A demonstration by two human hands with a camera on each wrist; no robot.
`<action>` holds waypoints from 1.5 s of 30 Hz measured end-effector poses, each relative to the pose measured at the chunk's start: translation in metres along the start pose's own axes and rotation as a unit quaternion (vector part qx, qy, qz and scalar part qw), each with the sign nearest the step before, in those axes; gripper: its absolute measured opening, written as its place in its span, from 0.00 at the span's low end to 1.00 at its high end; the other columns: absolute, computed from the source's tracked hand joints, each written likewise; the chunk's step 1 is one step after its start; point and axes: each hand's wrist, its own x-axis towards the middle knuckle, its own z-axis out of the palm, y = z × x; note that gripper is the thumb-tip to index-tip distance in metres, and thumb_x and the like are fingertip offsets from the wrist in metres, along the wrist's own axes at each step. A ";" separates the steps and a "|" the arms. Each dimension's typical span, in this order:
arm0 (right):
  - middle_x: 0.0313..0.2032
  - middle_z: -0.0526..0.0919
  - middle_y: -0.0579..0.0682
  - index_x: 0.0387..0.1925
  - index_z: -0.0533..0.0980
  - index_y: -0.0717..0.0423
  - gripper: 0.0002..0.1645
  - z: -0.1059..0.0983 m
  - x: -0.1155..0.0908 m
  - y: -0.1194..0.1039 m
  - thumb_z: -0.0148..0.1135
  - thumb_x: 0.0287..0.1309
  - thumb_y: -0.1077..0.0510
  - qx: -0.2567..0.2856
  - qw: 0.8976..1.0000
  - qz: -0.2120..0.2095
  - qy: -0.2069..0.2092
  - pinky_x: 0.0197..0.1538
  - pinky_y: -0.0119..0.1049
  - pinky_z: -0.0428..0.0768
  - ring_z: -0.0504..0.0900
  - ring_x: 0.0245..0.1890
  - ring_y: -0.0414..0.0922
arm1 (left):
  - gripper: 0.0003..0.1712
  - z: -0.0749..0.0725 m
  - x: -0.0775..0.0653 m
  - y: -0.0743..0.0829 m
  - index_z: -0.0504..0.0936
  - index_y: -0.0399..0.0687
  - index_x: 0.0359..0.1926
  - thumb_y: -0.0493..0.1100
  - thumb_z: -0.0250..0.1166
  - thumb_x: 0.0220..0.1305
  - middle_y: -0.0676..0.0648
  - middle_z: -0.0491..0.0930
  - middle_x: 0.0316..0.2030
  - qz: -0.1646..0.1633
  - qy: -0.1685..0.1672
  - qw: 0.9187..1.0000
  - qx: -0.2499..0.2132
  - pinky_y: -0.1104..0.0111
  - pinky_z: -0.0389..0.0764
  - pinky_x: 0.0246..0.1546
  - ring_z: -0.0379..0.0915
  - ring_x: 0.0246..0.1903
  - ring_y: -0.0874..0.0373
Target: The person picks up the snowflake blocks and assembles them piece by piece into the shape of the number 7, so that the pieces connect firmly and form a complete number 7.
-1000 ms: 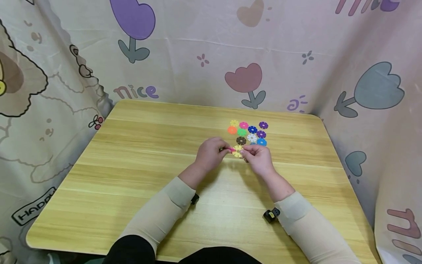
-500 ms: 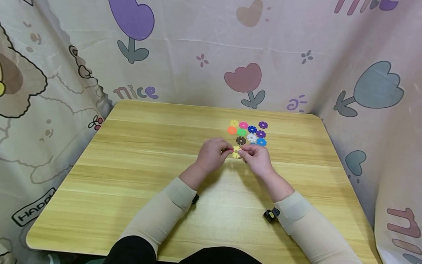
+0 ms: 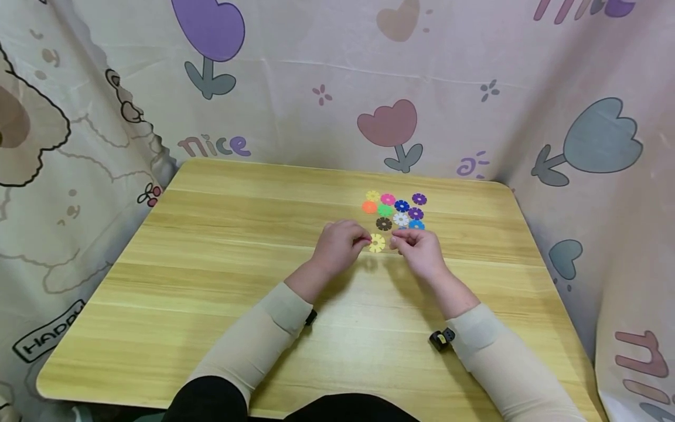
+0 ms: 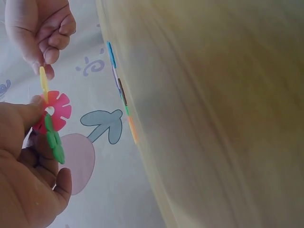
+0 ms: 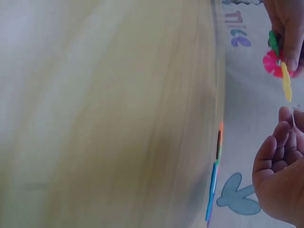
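The joined discs (image 4: 61, 105) look like smooth plastic; the bench (image 3: 211, 252) smooth, faintly glossy wood; the far curtain (image 3: 295, 123) creased, matt cloth.

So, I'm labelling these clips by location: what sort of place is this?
Probably a small play or craft corner, perhaps indoors: a pale wood-look table, cartoon-printed cloth hanging around it, and colourful flower-shaped discs on top.

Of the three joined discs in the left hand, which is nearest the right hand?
The yellow disc, at the end facing the right hand; the pink disc is in the middle, the green disc at the other end.
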 end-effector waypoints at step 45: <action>0.53 0.82 0.65 0.67 0.73 0.72 0.30 -0.025 0.044 0.028 0.67 0.72 0.57 -0.208 0.975 0.062 -0.049 0.62 0.54 0.79 0.80 0.54 0.59 | 0.04 -0.001 -0.001 0.001 0.92 0.56 0.41 0.46 0.71 0.72 0.56 0.87 0.39 -0.002 -0.034 0.999 0.024 0.55 0.75 0.51 0.82 0.44 0.55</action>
